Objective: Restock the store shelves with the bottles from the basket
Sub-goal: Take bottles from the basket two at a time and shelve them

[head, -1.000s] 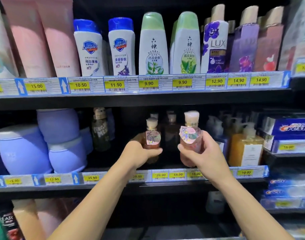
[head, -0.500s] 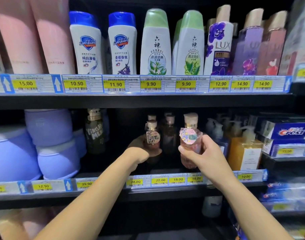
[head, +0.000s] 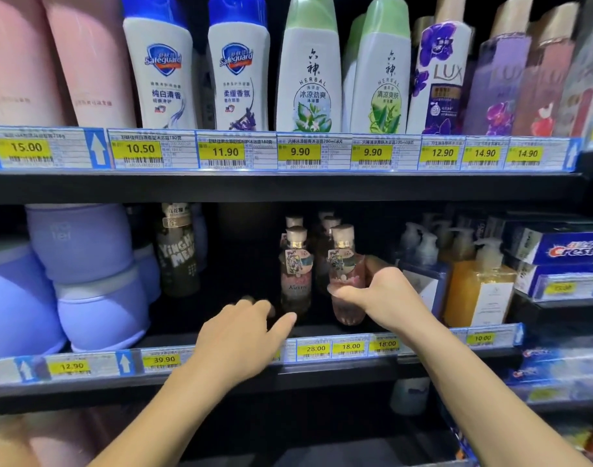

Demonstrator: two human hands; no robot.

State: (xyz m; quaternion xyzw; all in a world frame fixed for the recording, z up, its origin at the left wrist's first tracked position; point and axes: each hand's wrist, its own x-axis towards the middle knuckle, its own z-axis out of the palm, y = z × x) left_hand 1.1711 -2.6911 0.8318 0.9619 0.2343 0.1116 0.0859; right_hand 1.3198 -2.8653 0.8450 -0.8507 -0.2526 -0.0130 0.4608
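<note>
At the middle shelf, centre of the frame: two hands at two pink bottles.
Nearest, the left hand point(head: 244, 328) hovers over the price strip point(head: 315, 348), fingers loosely apart and holding nothing, just in front of the left pink bottle point(head: 295, 274), which stands upright on the shelf point(head: 86, 385). The right hand point(head: 379, 294) is wrapped round the right pink bottle point(head: 347, 310), thumb across its front; the bottle is upright just beside the first, but whether its base touches the shelf cannot be told. Behind them stand more bottles point(head: 330, 224) of the same kind.
</note>
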